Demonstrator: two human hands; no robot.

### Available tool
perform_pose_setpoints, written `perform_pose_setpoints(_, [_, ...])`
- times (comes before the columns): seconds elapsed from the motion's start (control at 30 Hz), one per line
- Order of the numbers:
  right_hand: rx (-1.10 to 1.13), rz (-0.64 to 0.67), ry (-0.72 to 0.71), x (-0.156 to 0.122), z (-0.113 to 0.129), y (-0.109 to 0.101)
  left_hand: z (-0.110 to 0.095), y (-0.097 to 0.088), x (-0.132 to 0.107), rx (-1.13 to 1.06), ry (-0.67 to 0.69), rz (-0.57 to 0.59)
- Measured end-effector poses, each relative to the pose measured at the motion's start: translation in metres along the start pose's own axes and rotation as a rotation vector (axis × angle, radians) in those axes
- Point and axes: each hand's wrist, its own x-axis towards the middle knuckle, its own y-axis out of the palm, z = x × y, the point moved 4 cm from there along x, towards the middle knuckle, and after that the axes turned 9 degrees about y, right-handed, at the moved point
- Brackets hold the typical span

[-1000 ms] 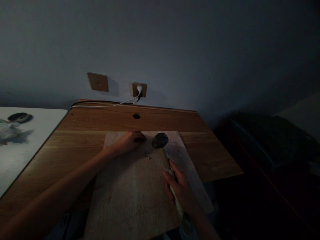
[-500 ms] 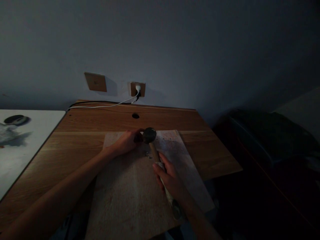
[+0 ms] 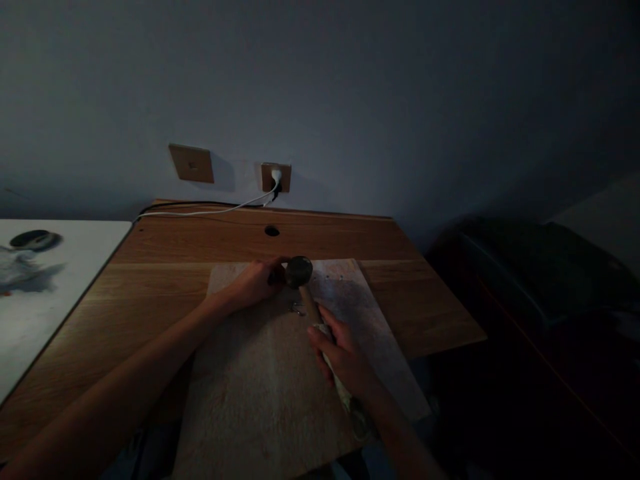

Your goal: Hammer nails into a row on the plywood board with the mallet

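Observation:
My right hand (image 3: 343, 347) is wrapped around the handle of a hammer (image 3: 311, 303), its dark round head raised just beside my left fingertips. My left hand (image 3: 259, 281) rests at the far part of a pale wooden board (image 3: 280, 380), fingers bent and pinched together. What those fingers hold is hidden behind the hammer head and in shadow. A few small nails (image 3: 297, 308) lie loose on the board between my hands. Several small dark dots, perhaps nail heads, run along the board's far right edge.
The board lies on a brown wooden desk (image 3: 420, 300) against a grey wall. Two cables (image 3: 200, 213) run along the desk's back edge to a wall socket (image 3: 276, 178). At left is a white tabletop (image 3: 85, 267) with a roll of tape (image 3: 36, 240). Dark furniture (image 3: 545, 273) stands at right.
Hardly anything differs. My right hand and the lower end of the hammer handle have shifted slightly right; the left hand stays in place.

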Motion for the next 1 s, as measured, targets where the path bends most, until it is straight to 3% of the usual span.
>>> perform_pose_setpoints(0.17, [0.031,-0.077,0.003,-0.016,-0.009,-0.016,-0.019,-0.002,-0.006,0.126,0.087,0.01])
perform_pose_setpoints(0.3, [0.013,-0.149,0.037,-0.029,-0.019,-0.032,-0.047,0.007,-0.01,0.268,0.304,0.144])
perform_pose_setpoints(0.4, [0.032,-0.195,0.078,-0.031,-0.024,-0.04,-0.058,0.014,-0.009,0.349,0.372,0.206])
perform_pose_setpoints(0.7, [0.058,-0.177,0.093,-0.029,-0.025,-0.037,-0.055,0.015,-0.008,0.246,0.213,0.281])
perform_pose_setpoints(0.83, [0.059,-0.152,0.088,-0.03,-0.027,-0.037,-0.052,0.013,-0.011,0.142,0.245,0.19])
perform_pose_setpoints(1.0, [0.086,-0.174,0.078,-0.029,-0.03,-0.039,-0.032,-0.013,-0.016,0.021,0.169,0.045])
